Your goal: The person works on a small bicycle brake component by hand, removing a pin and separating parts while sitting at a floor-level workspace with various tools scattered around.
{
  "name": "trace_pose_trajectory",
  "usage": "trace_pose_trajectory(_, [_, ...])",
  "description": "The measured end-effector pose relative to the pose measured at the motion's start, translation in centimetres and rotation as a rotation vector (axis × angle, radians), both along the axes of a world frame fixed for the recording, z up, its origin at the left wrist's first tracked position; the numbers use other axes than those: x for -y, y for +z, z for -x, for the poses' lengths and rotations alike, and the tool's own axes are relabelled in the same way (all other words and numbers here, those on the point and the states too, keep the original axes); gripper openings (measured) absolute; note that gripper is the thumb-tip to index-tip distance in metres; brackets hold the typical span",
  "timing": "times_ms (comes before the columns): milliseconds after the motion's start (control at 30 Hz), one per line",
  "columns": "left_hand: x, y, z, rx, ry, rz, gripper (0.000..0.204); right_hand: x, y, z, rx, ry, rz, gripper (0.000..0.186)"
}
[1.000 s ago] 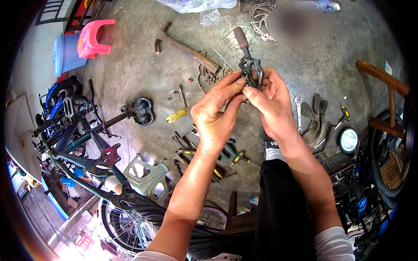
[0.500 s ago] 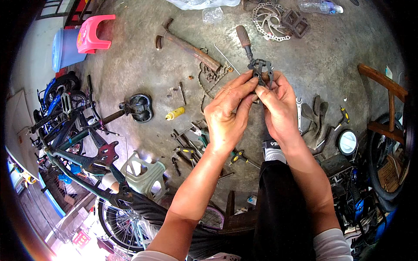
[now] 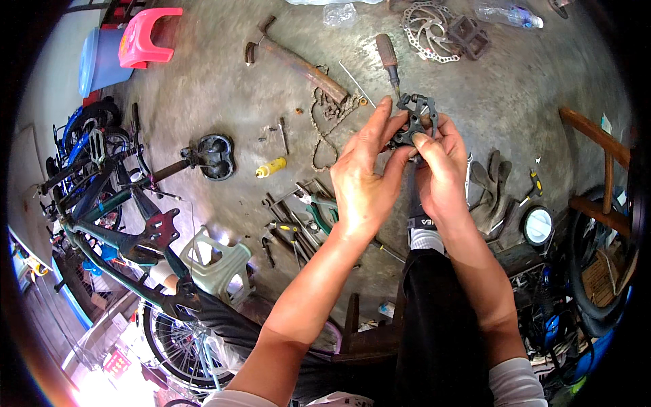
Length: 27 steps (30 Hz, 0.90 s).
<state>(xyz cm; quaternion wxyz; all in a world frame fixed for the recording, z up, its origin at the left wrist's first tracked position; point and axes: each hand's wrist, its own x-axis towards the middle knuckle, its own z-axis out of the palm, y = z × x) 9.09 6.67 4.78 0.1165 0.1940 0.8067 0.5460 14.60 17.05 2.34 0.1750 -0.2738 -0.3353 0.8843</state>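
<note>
My left hand [image 3: 373, 163] and my right hand [image 3: 437, 156] both grip a dark metal bicycle brake caliper [image 3: 424, 112], my right thumb pressed on its body and my left fingers at its left side. A screwdriver [image 3: 386, 54] with a worn brown handle lies just above it on the floor, its tip near the caliper. A wooden-handled hammer [image 3: 298, 66], a loose chain [image 3: 324, 146] and a small yellow bottle [image 3: 271, 167] lie left of my hands. A grey glove [image 3: 491, 193] lies to the right. Pliers and other tools [image 3: 305, 214] lie partly behind my left forearm.
Bicycle frames [image 3: 115, 217], a pink stool [image 3: 146, 30] and a pale plastic stool [image 3: 217, 264] stand left. A brake rotor [image 3: 427, 30] and pedal [image 3: 468, 37] lie at the top. A wooden chair frame [image 3: 597, 136] and tyre [image 3: 597, 305] are at right.
My hands and the caliper have moved right. My left fingers have shifted, the index finger now raised higher along the caliper's left side, and more of the caliper's body shows.
</note>
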Motion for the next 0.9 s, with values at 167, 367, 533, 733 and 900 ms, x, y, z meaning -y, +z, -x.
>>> trace_pose_trajectory(167, [0.0,0.0,-0.2,-0.028,0.007,0.052,0.068,0.0,-0.7,-0.5,0.002,0.016,0.006,0.027])
trace_pose_trajectory(367, [0.2,-0.1,-0.1,-0.078,-0.024,0.057,0.065,0.0,-1.0,-0.4,0.033,0.016,0.039,0.026])
trace_pose_trajectory(533, [0.6,-0.1,-0.1,-0.054,0.06,-0.018,0.05,-0.2,-0.8,-0.4,0.012,0.038,0.062,0.027])
trace_pose_trajectory(733, [1.2,0.2,-0.3,0.046,0.119,-0.078,0.023,-0.1,-0.8,-0.5,-0.002,0.069,0.031,0.027])
trace_pose_trajectory(900, [1.5,-0.2,0.2,0.028,0.089,-0.077,0.017,-0.1,-0.6,-0.3,-0.002,0.095,0.019,0.025])
